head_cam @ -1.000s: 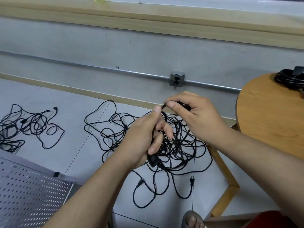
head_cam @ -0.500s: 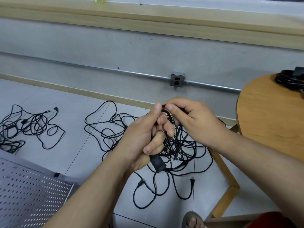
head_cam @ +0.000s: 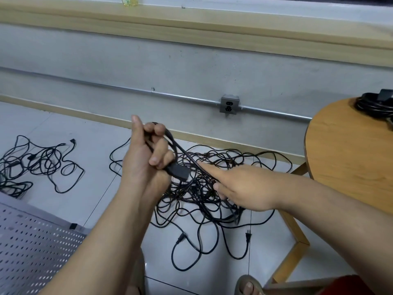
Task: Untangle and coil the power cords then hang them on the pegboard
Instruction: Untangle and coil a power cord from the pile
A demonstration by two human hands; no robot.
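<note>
Head cam, early stage: left hand (head_cam: 146,158) curls fingers (head_cam: 156,160) round thin black power cord (head_cam: 180,149), right hand (head_cam: 240,188) pinches it; black cord tangle (head_cam: 212,201) on floor (head_cam: 70,122) uncoiled, grey perforated metal pegboard (head_cam: 32,248) w/ nothing hung.

Head camera faces down, apparently near left hand (head_cam: 140,167).

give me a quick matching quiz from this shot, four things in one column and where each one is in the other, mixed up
Things:
1. pegboard
2. wall socket
3. coiled cord
4. black plug

Places:
A. on the round wooden table
B. held by the left hand
C. mounted on the metal pipe along the wall
D. bottom left corner of the view

Pairs: 1-D, 2-C, 3-A, 4-B
</note>
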